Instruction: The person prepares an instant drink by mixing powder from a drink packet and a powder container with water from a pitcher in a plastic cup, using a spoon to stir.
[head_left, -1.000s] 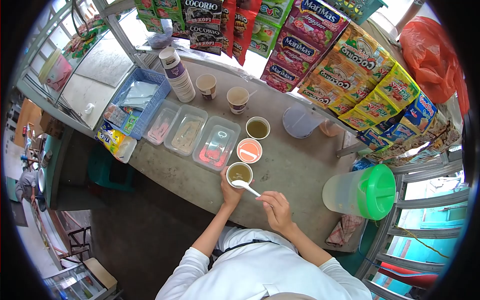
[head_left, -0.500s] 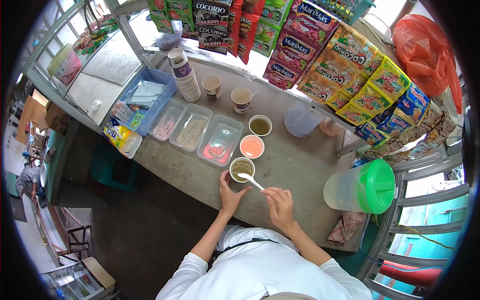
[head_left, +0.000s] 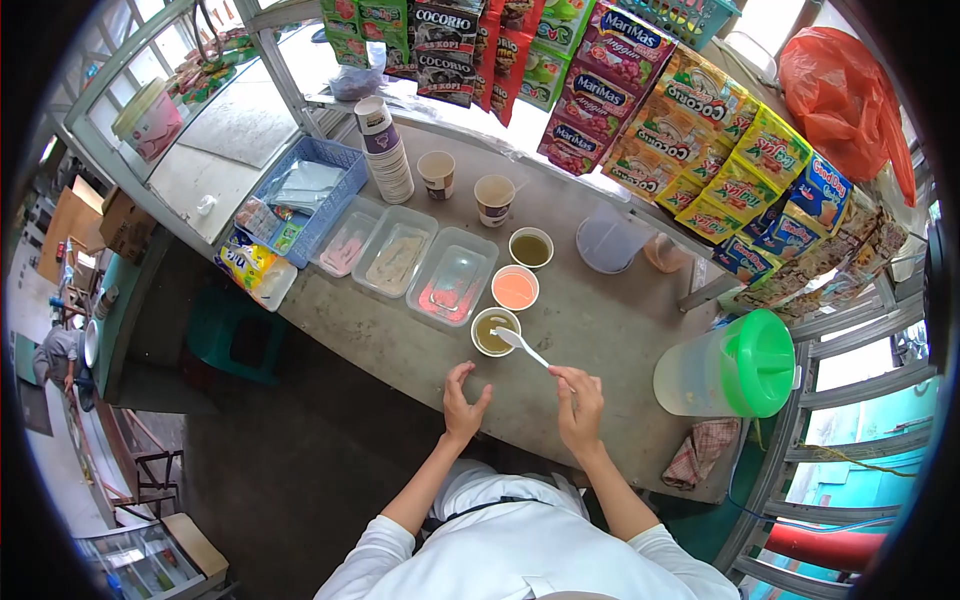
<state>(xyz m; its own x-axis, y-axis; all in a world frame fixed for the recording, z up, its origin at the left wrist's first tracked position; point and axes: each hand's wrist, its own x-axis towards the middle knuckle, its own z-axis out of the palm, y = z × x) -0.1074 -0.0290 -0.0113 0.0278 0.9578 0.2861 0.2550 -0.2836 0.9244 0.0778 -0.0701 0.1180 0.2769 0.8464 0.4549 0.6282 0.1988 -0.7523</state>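
A paper cup (head_left: 484, 346) of greenish liquid stands near the front of the counter. My right hand (head_left: 577, 405) pinches the handle of a white plastic spoon (head_left: 529, 349), whose bowl reaches into that cup. My left hand (head_left: 463, 404) is off the cup, just in front of it, with thumb and fingers apart and nothing between them. Behind the cup stand a cup of orange-pink liquid (head_left: 515, 288) and another of dark green liquid (head_left: 531, 248). Three clear plastic tubs stand to their left; the nearest tub (head_left: 453, 277) has pink content.
Stacked paper cups (head_left: 388, 165), two single cups (head_left: 436, 175) (head_left: 494, 200) and a blue basket (head_left: 345, 180) stand farther back. A green-lidded jug (head_left: 700, 372) and a checked cloth (head_left: 700, 452) lie right. Drink sachets (head_left: 600, 90) hang above the back edge.
My left hand has let go of the front cup and drawn back toward me, its fingers opening. My right hand still holds the spoon in the cup. The whole view has shifted slightly.
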